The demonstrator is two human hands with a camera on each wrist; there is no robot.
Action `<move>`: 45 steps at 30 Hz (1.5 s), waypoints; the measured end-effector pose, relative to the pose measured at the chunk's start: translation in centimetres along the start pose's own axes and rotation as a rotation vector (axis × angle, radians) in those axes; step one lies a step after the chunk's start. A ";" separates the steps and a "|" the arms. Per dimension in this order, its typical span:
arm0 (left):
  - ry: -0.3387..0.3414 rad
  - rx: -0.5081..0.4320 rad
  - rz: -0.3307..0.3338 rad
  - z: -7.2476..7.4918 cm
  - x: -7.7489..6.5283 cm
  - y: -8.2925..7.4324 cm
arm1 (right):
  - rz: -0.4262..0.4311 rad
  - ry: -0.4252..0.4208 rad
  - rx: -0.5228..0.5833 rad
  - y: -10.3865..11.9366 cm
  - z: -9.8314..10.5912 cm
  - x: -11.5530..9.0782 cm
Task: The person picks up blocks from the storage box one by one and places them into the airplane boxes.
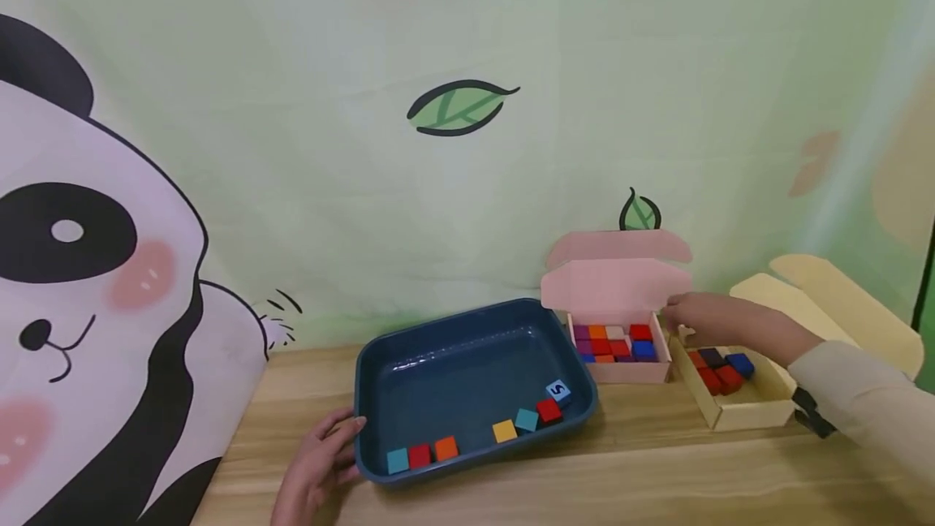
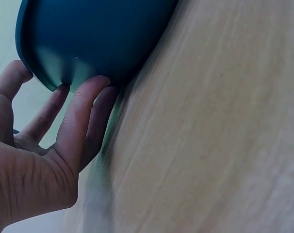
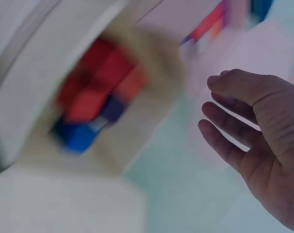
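Note:
At the left end of a dark blue tray [image 1: 467, 364], my left hand [image 1: 321, 461] touches the outer wall with its fingertips. Teal, red, orange and yellow cubes lie along the tray's near side, with a light blue cube [image 1: 558, 391] marked "S" at the right. My right hand [image 1: 719, 319] is over the gap between a pink box [image 1: 617, 372] and a cream box [image 1: 756, 415]. In the right wrist view its fingers [image 3: 229, 121] are loosely bent and hold nothing. Red, blue and dark cubes [image 3: 101, 80] sit in the cream box, blurred there.
Several mixed-colour cubes [image 1: 617, 343] fill the pink box, whose lid [image 1: 613, 282] stands raised at the back. The cream box's lid [image 1: 862, 315] leans open toward the right. Behind the wooden table [image 1: 657, 469] hangs a printed cloth [image 1: 292, 144] with a panda.

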State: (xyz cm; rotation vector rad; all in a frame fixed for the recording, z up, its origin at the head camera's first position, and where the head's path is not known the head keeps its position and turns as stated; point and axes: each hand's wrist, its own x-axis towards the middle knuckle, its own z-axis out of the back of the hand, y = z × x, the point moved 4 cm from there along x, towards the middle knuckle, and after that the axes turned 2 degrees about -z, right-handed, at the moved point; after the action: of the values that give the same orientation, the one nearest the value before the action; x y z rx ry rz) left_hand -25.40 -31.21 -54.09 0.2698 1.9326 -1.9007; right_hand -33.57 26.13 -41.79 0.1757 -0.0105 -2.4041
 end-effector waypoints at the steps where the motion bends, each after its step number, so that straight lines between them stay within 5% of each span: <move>1: 0.002 -0.002 0.002 0.0 0.0 0.0 | 0.010 -0.023 -0.004 1.1 0.5 0.6; 9: 0.000 0.003 0.017 0.1 -0.3 0.9 | 0.240 -0.127 -0.044 12.2 1.0 5.7; 16: 0.003 -0.003 -0.011 -0.1 -0.1 0.2 | 0.300 0.088 0.042 19.6 0.2 11.2; 21: -0.009 -0.002 -0.013 0.0 0.0 0.1 | 0.429 0.211 -0.068 23.6 -1.6 15.5; 26: 0.000 -0.004 -0.005 0.1 0.2 0.0 | 0.557 0.330 -0.137 26.3 -3.4 19.3; 32: 0.012 -0.023 0.004 0.1 0.2 0.5 | 0.612 0.402 -0.164 28.6 -4.9 22.1; 39: 0.031 -0.050 0.013 0.2 0.2 0.6 | 0.601 0.483 -0.075 29.3 -5.6 23.2; 45: 0.038 -0.051 -0.003 0.0 0.4 0.3 | 0.605 0.445 -0.110 29.4 -5.7 23.1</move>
State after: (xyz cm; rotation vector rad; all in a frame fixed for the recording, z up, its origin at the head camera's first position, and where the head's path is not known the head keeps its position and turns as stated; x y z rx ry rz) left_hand -25.61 -31.24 -54.49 0.2899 2.0046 -1.8577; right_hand -30.26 -10.88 -48.64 0.5662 0.2392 -1.7191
